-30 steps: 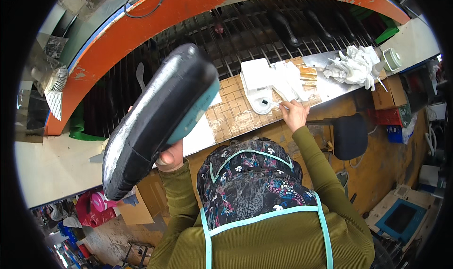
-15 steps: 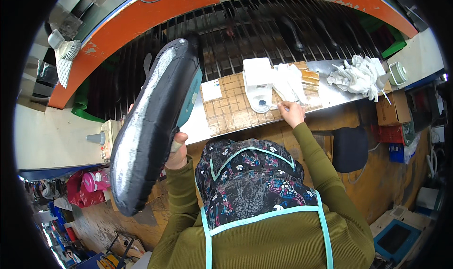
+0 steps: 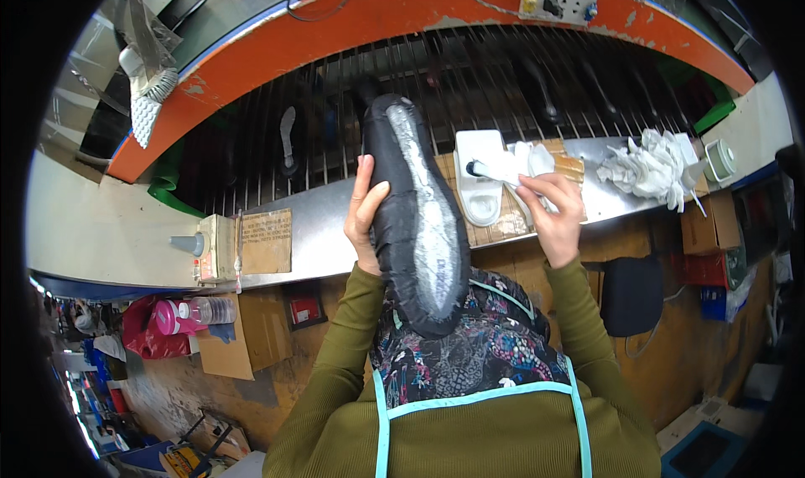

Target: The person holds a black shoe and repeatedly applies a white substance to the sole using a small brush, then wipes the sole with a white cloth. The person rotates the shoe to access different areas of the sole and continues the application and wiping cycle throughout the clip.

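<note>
Holding black shoe [image 3: 417,226] sole-up in left hand [image 3: 366,218], fingers gripping side; right hand [image 3: 555,214] fingers pinch brush [image 3: 503,169] over white pot [image 3: 478,189] on bench [image 3: 319,226].

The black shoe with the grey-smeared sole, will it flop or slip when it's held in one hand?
The black shoe with the grey-smeared sole probably stays stiff: it keeps its full shape while the left hand grips only one side. It seems light. The glossy grey coating could be slippery.

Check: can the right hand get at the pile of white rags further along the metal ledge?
Probably yes. The right hand is at the white tray, seemingly with a brush, and the ledge between it and the white rags shows only a small tan piece. It isn't free, though.
</note>
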A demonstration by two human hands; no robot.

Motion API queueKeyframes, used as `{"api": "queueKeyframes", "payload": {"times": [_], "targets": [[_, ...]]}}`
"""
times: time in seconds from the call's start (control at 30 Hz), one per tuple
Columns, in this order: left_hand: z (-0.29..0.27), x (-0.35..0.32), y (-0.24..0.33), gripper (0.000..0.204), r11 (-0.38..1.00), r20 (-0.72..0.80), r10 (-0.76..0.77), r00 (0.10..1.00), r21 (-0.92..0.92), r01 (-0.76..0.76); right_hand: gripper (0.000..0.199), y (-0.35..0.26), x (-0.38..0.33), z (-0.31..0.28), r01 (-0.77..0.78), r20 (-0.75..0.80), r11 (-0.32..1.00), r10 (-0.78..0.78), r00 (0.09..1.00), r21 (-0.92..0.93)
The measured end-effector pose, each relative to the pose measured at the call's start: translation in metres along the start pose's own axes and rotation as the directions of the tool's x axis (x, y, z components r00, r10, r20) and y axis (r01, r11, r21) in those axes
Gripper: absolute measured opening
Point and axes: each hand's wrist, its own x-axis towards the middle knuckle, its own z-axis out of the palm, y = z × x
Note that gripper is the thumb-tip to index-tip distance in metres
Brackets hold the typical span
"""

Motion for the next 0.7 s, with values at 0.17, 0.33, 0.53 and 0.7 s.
{"api": "queueKeyframes", "payload": {"times": [0.17,0.33,0.53,0.7], "targets": [[0.016,0.038,0.009,0.042,0.978,-0.006,0.204,0.979,0.038,-0.204,0.021,-0.063,0.015,-0.014,-0.014,0.011,0.916,0.011,1.000,0.400],[0.024,0.047,0.015,0.037,0.977,0.019,0.212,0.977,0.032,-0.212,0.020,-0.061,0.018,0.003,-0.034,0.045,0.870,0.014,0.999,0.492],[0.023,0.054,0.026,0.037,0.988,0.098,0.145,0.985,0.041,-0.150,0.019,-0.061,0.040,0.009,0.001,0.013,0.902,-0.007,1.000,0.432],[0.021,0.065,0.026,0.035,0.955,0.116,0.276,0.954,0.076,-0.286,0.019,-0.060,0.068,0.015,0.099,-0.059,0.917,-0.082,0.995,0.385]]}}
